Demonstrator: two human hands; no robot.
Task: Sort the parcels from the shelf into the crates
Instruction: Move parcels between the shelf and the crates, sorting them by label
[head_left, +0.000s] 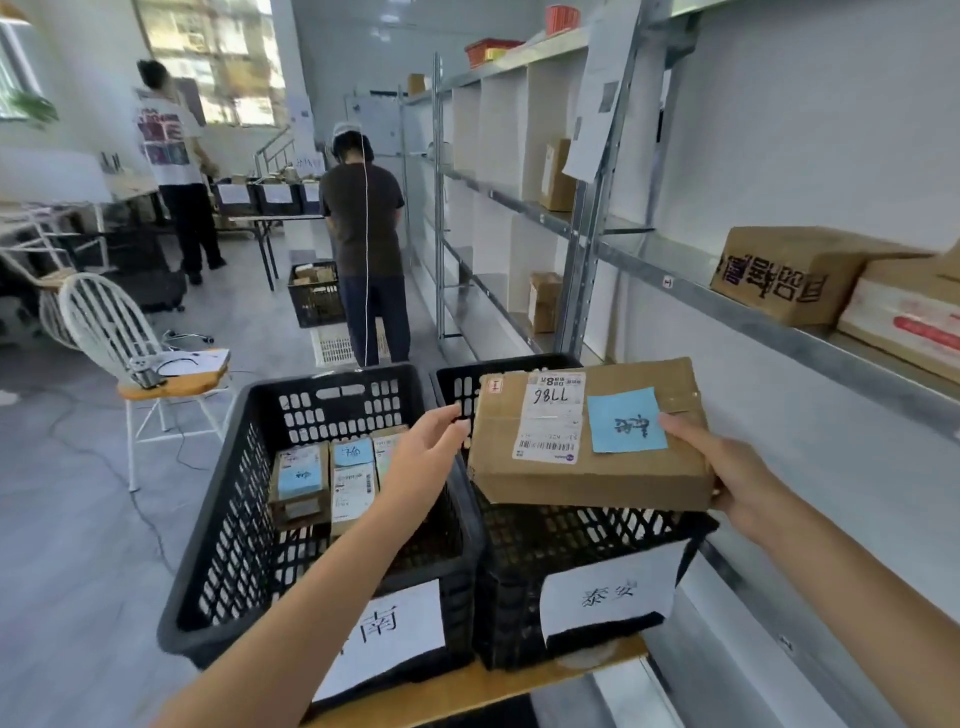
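Holding the box (587, 457) just above the right crate (571, 551), you grip one side with your right hand (737, 478) while your left hand (431, 447) touches the other, fingers loose; lower it flat.

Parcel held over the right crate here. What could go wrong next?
1. The right hand grips the parcel at one corner and the left hand only fingertips its left edge; it could tilt and drop.
2. The parcel looks nearly as wide as the right crate, so it might catch on the rim.
3. Its left end is close to the left crate; a slip could missort it.
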